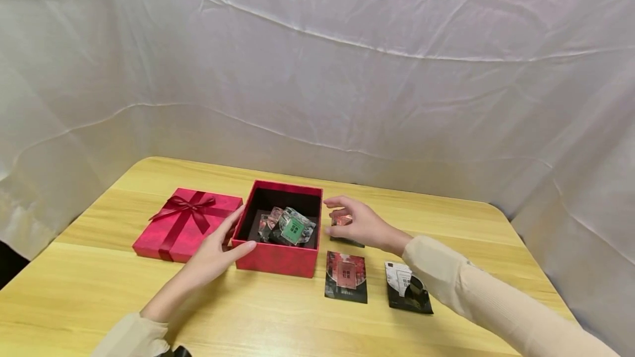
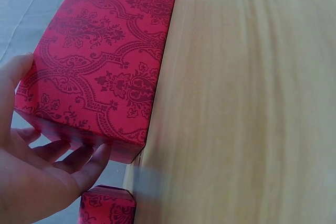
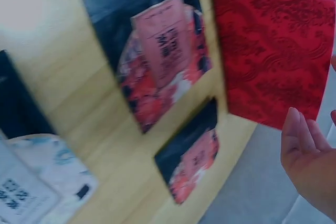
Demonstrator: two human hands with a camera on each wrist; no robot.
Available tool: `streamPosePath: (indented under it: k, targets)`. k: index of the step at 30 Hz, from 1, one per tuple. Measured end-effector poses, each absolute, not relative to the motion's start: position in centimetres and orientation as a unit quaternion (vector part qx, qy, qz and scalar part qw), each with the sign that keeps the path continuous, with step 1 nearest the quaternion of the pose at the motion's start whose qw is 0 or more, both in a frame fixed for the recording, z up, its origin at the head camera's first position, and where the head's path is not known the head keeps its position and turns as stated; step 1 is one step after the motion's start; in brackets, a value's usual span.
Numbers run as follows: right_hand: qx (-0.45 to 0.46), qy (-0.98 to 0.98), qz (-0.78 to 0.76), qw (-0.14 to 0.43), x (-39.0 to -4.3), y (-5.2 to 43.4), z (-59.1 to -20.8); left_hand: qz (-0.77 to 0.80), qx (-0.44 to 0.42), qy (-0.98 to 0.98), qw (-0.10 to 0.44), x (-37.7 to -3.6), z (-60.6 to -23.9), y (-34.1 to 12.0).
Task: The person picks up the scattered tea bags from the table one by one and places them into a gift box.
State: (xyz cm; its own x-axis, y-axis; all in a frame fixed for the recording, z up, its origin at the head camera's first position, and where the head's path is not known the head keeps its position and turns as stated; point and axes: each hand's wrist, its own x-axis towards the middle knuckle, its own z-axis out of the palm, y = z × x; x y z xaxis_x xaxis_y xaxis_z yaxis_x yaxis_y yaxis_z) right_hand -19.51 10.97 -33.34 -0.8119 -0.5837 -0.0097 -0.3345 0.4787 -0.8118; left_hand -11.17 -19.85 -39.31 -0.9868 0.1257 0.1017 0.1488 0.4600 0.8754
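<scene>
The left hand (image 1: 212,255) grips a red, floral-patterned gift box (image 1: 278,258) at its near left corner, thumb at the front rim and fingers along the left side. Inside the lidless box lie a few printed sachets, the top one (image 1: 294,227) with a green label. To the right of the box, the right hand (image 1: 361,225) holds nothing. It hovers over a red-labelled sachet (image 1: 341,220), partly hiding it, with loosely bent fingers near the box's right wall. Closer to the front lies another red-labelled sachet (image 1: 345,277), flat on the table.
A red box lid (image 1: 171,236) with a dark red ribbon bow lies left of the box. A white-labelled black sachet (image 1: 399,277) is under the right forearm, partly covered by the wrist camera. Pale fabric (image 1: 347,98) hangs behind the wooden table (image 1: 278,318).
</scene>
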Motion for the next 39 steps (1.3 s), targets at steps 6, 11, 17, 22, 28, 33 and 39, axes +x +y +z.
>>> streamPosePath:
  k: [6, 11, 17, 22, 28, 33, 39]
  targets:
    - [-0.268, 0.837, -0.451, 0.155, -19.3, 13.1, -34.7, -0.515, -0.082, -0.853, 0.011, -11.2, -39.2, -19.8]
    - [-0.247, 0.844, -0.448, 0.158, -18.7, 14.9, -35.7, -0.513, -0.083, -0.854, 0.015, -11.2, -39.4, -19.8]
    - [-0.205, 0.859, -0.444, 0.153, -18.2, 16.8, -36.5, -0.517, -0.081, -0.852, 0.015, -11.2, -39.3, -19.8]
    - [-0.198, 0.858, -0.450, 0.150, -17.6, 18.2, -37.0, -0.516, -0.081, -0.852, 0.015, -11.0, -39.0, -19.8]
    - [-0.209, 0.861, -0.445, 0.130, -16.9, 19.8, -37.8, -0.513, -0.082, -0.854, 0.013, -11.0, -38.9, -19.7]
    - [-0.209, 0.867, -0.437, 0.115, -16.5, 21.3, -38.5, -0.513, -0.079, -0.855, 0.013, -11.2, -39.0, -19.8]
    - [-0.204, 0.870, -0.436, 0.111, -15.9, 23.0, -39.1, -0.512, -0.083, -0.855, 0.015, -11.0, -39.0, -19.8]
